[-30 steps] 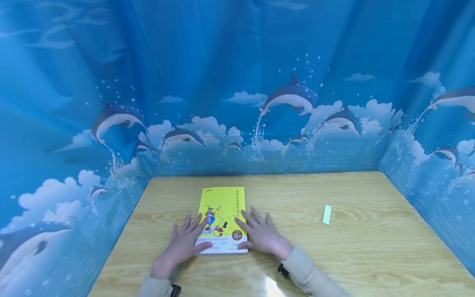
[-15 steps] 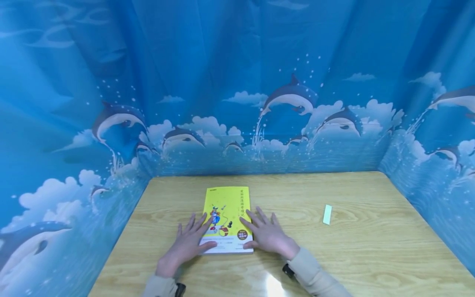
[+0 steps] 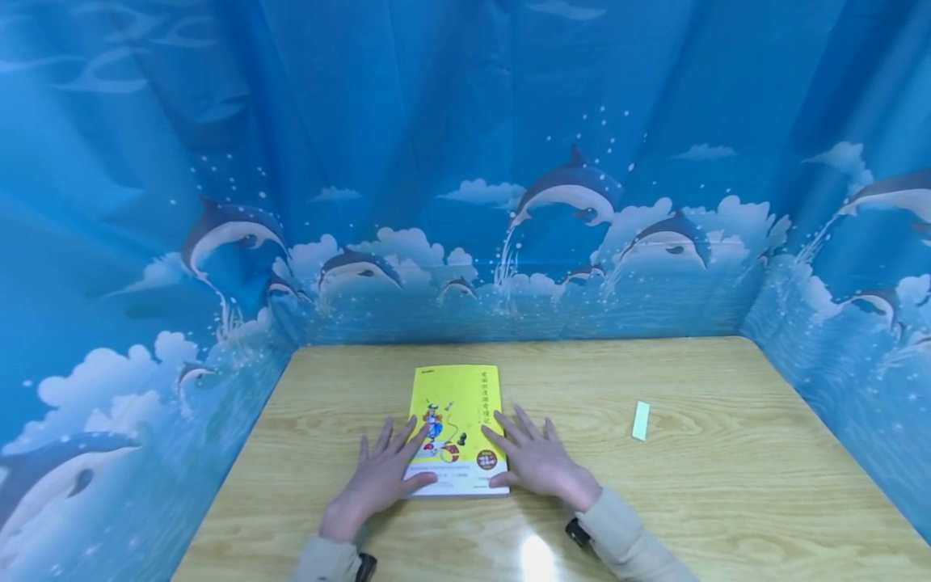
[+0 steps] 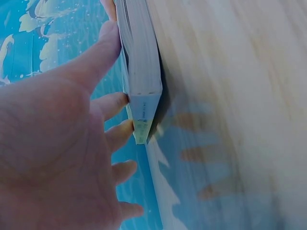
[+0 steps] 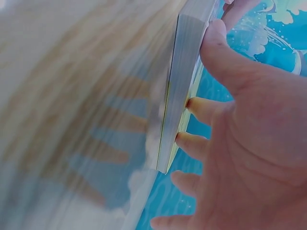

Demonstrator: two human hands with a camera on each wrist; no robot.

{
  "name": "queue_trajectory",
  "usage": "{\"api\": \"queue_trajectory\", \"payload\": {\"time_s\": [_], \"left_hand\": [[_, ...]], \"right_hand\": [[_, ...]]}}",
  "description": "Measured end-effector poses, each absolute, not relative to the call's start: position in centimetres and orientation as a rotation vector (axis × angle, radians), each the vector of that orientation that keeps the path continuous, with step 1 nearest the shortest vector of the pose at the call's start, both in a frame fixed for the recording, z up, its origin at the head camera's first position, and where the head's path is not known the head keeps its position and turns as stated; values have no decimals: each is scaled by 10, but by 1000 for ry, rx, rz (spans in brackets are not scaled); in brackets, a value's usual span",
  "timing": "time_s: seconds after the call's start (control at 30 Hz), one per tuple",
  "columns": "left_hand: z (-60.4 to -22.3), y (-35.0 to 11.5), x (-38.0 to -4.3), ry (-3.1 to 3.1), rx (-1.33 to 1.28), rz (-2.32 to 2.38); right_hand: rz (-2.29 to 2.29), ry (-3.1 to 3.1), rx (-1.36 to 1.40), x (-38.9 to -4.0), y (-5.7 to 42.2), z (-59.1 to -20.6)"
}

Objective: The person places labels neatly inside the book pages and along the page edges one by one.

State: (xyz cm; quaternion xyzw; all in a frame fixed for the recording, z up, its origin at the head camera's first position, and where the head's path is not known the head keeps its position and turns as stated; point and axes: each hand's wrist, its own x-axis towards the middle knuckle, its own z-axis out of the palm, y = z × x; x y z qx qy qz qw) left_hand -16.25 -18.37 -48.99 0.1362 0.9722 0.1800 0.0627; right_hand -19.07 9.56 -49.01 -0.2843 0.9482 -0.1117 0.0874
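Note:
A thick paperback book [image 3: 465, 396] with a yellow cover and a white lower band lies flat on the wooden table, front cover up. My left hand [image 3: 381, 477] rests with spread fingers on its left side, thumb and some fingertips touching the cover. On the opposite side my right hand [image 3: 541, 461] lies the same way, thumb and fingertips on the right edge. The left wrist view shows the spine of the book [image 4: 141, 57] beside the left thumb. Page edges of the book [image 5: 184, 62] appear next to the right thumb in the right wrist view.
A small pale green slip [image 3: 641, 421] lies on the table [image 3: 713, 485] to the right of the book. A blue curtain [image 3: 436, 162] printed with dolphins and clouds surrounds the table's back and sides. Light glares off the table's near part.
Both hands have moved to the right, and the book has slid right along the table with them. The pale green slip has stayed in place.

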Motion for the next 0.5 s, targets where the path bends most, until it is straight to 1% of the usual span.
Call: {"api": "queue_trajectory", "payload": {"time_s": [0.17, 0.37, 0.5], "left_hand": [[-489, -177, -161, 2928, 410, 562], [-490, -170, -161, 2945, 418, 531], [-491, -165, -161, 2948, 444, 530]], "right_hand": [[-337, 2823, -815, -190, 101, -492], [-350, 2859, -864, -195, 113, -510], [-353, 2878, -885, -196, 119, -514]]}}
